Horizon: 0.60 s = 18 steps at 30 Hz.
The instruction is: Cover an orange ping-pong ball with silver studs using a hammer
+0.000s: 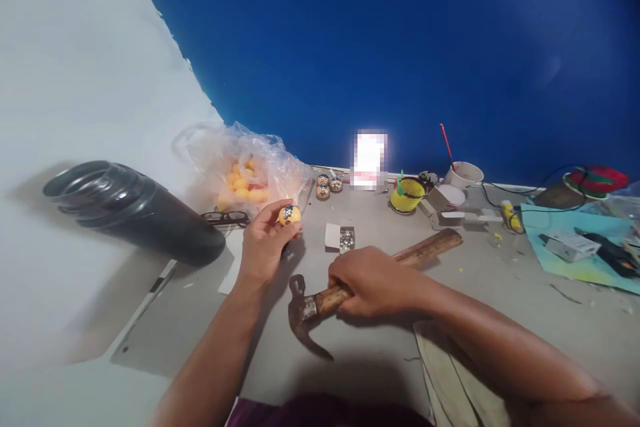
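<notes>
My left hand [264,240] pinches a small yellow ball [290,215] with shiny studs on it, held just above the grey table [470,287]. My right hand [373,280] is wrapped round the wooden handle of a claw hammer [320,310], whose rusty head lies on the table near me. A small open box of silver studs [343,238] sits just beyond both hands. A clear plastic bag of yellow balls [245,173] lies behind my left hand.
A stack of dark cups [135,210] lies on its side at the left, with glasses [225,217] beside it. Two studded balls [328,185], a yellow pot [407,195], a white cup with a red stick [463,173], and a turquoise sheet [575,240] with tools stand farther back and right.
</notes>
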Available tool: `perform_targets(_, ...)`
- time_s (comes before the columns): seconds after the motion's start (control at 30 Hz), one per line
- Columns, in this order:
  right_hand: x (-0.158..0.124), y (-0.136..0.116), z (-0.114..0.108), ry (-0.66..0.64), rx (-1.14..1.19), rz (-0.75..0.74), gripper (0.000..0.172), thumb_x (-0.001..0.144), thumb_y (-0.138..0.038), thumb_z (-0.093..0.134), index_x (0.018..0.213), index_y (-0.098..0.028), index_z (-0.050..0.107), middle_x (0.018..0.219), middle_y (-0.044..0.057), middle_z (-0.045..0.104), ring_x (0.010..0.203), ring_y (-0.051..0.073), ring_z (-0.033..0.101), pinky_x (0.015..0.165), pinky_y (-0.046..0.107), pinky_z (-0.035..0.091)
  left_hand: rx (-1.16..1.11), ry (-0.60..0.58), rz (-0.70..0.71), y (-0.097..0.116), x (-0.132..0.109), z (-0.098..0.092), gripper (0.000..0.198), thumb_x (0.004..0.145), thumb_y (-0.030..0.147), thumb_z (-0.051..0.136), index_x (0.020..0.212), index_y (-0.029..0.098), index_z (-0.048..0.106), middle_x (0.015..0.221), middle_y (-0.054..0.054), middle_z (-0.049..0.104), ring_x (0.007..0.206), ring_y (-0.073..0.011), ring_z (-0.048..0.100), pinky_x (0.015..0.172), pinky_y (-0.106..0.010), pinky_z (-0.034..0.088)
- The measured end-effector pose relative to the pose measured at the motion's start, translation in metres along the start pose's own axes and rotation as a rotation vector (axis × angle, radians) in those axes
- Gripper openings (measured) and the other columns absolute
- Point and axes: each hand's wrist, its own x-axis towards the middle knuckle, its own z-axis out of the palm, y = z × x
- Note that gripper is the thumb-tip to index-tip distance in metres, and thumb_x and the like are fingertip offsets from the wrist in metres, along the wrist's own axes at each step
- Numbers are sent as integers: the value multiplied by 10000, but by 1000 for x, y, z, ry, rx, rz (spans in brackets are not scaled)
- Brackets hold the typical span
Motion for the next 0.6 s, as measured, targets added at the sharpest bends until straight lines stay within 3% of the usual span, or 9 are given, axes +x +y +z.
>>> perform_targets(0.17,6,-9,23,-53,-181,-47,193,813,-246,646,978,-154,685,936,101,737,767,224,638,592,325,341,22,-72,-20,-4,-4,7,499,665,271,840,1129,166,691,894,1,667,709,-129,647,644,-241,526)
perform_targets(0.33,1,-3,6,-134,-150,-55,191,866,-366,690,930,-191,728,915,74,747,784,225,658,580,317,317,154,-152,-105,-7,-8,12,465,663,279,833,1103,182,719,862,-2,703,723,-137,647,701,-267,539)
perform_targets(0.47,3,25,-16,80,-94,280,237,955,-391,583,916,-206,725,930,75,762,798,218,663,596,305,306,202,-214,-179,-12,-11,18,442,620,265,850,1043,178,756,872,-30,740,772,-174,670,704,-290,545)
perform_targets(0.6,15,60,-13,208,-89,547,291,978,-441,546,1024,-193,691,989,111,764,876,256,682,632,300,336,220,-257,-216,-21,-13,26,463,625,272,844,1067,166,756,896,-50,759,814,-204,699,744,-321,560)
